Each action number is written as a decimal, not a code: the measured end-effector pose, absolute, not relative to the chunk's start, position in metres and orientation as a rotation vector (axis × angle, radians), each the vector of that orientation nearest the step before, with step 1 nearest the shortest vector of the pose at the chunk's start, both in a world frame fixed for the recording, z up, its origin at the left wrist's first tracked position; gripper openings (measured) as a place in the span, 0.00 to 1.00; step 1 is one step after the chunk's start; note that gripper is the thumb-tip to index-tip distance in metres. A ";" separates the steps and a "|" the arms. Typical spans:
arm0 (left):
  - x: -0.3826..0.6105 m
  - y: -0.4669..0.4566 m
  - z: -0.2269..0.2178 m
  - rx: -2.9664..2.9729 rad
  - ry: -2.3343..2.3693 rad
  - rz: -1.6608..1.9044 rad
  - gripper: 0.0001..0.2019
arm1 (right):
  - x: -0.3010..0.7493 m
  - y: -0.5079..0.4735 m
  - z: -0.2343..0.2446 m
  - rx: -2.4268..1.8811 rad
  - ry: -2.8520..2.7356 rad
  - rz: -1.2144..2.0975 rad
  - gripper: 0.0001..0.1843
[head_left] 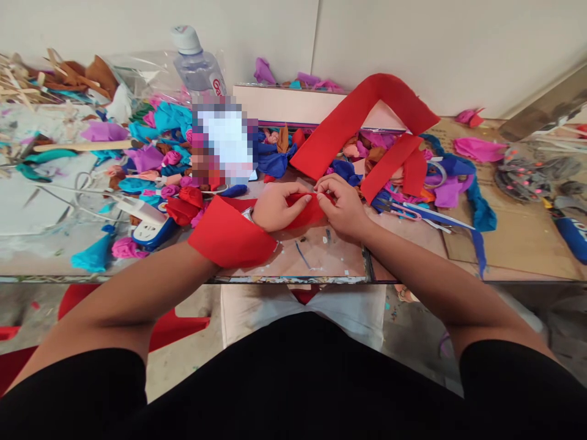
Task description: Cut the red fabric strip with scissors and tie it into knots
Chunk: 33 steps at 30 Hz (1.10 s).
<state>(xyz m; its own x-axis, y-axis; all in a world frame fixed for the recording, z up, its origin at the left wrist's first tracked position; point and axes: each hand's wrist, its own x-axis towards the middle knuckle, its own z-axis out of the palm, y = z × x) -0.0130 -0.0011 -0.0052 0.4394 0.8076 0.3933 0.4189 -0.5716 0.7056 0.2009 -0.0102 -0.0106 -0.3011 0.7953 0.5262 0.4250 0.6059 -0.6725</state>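
Note:
A red strip of crepe paper or cloth point(232, 235) drapes over my left wrist and runs to my fingers. My left hand point(280, 206) pinches its edge between thumb and forefinger. Close beside it, my right hand point(338, 205) pinches the same strip, fingertips nearly meeting the left ones. The exact fold between them is partly hidden by the fingers. Beyond my hands, a wide folded red strip point(342, 128) lies over the pile, with a narrower red strip point(392, 165) below it. Scissors with pink handles point(398, 209) lie right of my right hand.
Crumpled coloured paper pieces point(172, 125) cover much of the table. A water bottle point(197, 67) stands at the back near a blurred lit screen point(224, 140). A power strip point(153, 231) with a white plug lies left. Cardboard point(518, 238) and a grey netted bundle point(523, 174) are right.

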 end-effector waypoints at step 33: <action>-0.015 0.004 -0.002 2.118 1.037 0.915 0.18 | 0.200 -0.020 -0.007 -1.081 -1.829 0.649 0.07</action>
<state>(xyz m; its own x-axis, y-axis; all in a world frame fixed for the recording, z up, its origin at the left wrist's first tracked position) -0.0151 0.0041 -0.0018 0.4566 0.8321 0.3149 0.4164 -0.5127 0.7508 0.2003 -0.0202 -0.0068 -0.2252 0.8760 0.4266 0.4110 0.4824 -0.7736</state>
